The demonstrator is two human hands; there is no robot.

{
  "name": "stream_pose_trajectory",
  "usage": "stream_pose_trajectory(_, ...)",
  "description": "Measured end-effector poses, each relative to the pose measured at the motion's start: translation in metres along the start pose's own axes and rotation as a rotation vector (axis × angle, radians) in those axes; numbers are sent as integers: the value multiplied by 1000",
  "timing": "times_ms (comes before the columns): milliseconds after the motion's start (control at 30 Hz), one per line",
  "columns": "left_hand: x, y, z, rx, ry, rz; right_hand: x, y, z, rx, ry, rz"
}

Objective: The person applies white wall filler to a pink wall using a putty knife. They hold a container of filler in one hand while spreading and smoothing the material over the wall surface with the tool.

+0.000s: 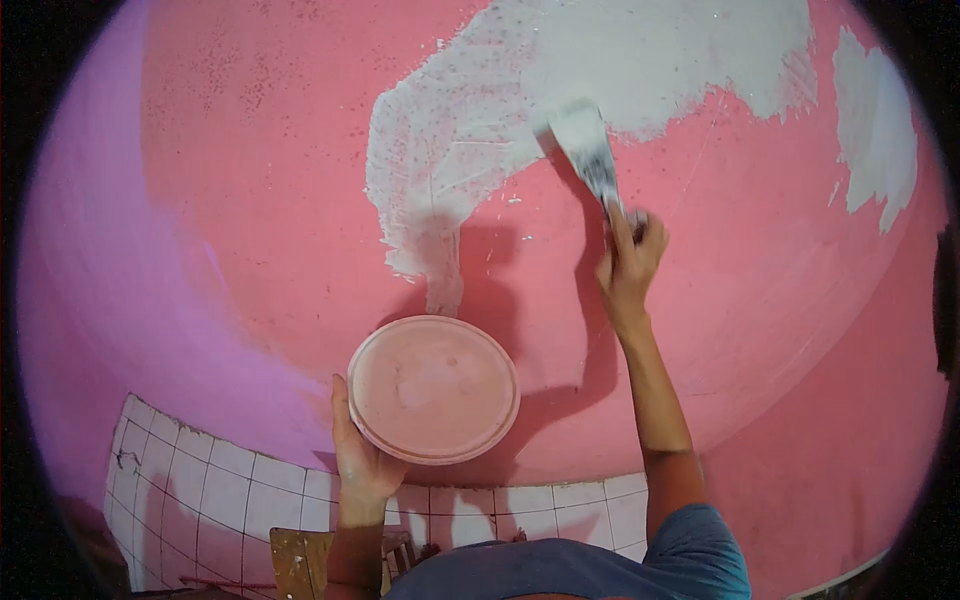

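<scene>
My right hand (632, 268) is wrapped round the handle of a putty knife (594, 162), raised against the wall. White filler covers much of its broad blade, which lies at the lower edge of a large white filler patch (640, 60) on the pink wall (270, 220). My left hand (362, 465) supports a round, pale pink lid (435, 390) with a raised rim, thumb along its left side and the other fingers hidden beneath. Thin smears of pinkish-white residue show on the lid.
Another white patch (875, 130) is on the wall at the far right. Purple paint (90, 270) covers the left side. White tiles (225, 490) run below the wall, and a wooden piece of furniture (298, 565) stands by my left forearm.
</scene>
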State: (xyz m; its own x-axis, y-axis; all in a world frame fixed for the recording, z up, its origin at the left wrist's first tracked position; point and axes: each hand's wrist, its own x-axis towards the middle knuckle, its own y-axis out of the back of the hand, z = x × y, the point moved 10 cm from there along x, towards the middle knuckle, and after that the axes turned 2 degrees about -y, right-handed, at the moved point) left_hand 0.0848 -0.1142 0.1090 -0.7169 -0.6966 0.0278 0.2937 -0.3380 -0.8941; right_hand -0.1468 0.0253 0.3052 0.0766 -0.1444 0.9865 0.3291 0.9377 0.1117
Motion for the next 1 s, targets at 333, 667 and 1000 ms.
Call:
stream_pose_trajectory(333,10,-4,-12,19,40,-30,-11,-3,19,-64,-28,-21)
stream_pose_trajectory(667,5,38,-70,-82,198,20,-180,84,19,210,-539,-378)
stream_pose_trajectory(1000,-5,138,-85,63,140,219,-235,51,-56,388,-520,-1154)
